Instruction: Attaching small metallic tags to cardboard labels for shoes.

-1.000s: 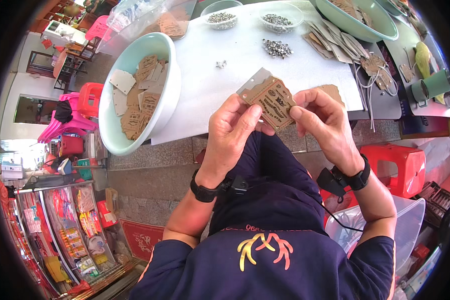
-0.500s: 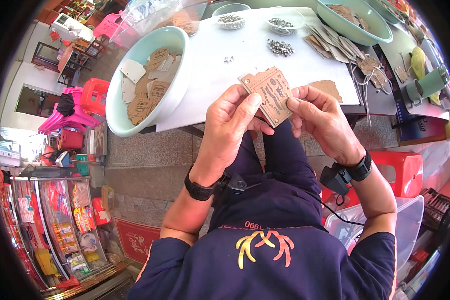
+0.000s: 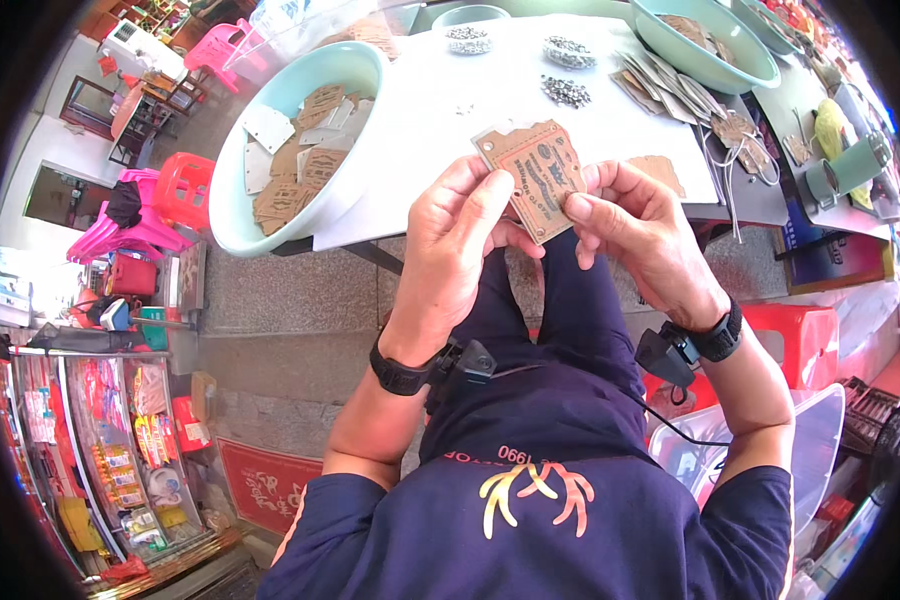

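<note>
Card (image 3: 538,178) held up in two hands, at the table's (image 3: 420,125) near edge.
Left hand (image 3: 460,225): closed on the card's left side, thumb on the printed face, fingers behind. Right hand (image 3: 625,215): thumb and fingertips pinched together at the right edge, thumb overlapping it; cannot tell if anything small is also held. Tub (image 3: 355,168) with more cards at left; metal studs (image 3: 566,92) heaped beyond.

With both elbows (image 3: 362,462) bent, the left grip (image 3: 450,232) and right grip (image 3: 652,228) (thumbs (image 3: 483,205) uppermost) pinch near each other.
</note>
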Demonstrator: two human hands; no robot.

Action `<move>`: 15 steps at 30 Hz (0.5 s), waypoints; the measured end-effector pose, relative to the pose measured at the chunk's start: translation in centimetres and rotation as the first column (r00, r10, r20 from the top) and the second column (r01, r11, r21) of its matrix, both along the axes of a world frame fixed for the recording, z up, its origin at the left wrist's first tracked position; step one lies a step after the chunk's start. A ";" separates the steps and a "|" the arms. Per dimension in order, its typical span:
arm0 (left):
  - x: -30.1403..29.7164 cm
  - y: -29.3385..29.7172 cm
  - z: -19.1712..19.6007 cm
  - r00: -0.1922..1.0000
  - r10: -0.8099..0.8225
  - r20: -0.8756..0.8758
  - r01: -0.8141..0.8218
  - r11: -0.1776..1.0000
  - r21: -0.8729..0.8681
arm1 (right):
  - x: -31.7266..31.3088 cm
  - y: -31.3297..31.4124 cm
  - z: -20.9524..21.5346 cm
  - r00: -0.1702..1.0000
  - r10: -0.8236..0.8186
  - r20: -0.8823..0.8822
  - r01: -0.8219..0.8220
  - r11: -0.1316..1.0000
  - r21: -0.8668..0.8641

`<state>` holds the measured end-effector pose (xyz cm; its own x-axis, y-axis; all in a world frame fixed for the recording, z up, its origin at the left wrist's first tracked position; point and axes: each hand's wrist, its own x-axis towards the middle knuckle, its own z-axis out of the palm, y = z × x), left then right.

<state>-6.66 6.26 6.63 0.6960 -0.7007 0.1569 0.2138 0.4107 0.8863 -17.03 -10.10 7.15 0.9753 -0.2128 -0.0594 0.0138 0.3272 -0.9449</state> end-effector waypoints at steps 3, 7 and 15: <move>0.1 0.1 0.0 1.000 0.008 -0.003 -0.008 1.000 0.003 | 0.0 0.5 -0.1 1.000 -0.005 -0.006 0.006 1.000 0.005; 0.4 0.4 -0.4 0.986 0.070 0.153 -0.084 0.992 0.089 | -0.1 1.0 -0.6 0.996 0.091 0.004 -0.091 0.996 -0.013; 0.7 0.6 -0.3 0.912 -0.109 0.395 -0.013 0.956 0.294 | 2.0 -1.2 1.7 0.995 0.044 0.089 0.000 0.898 -0.441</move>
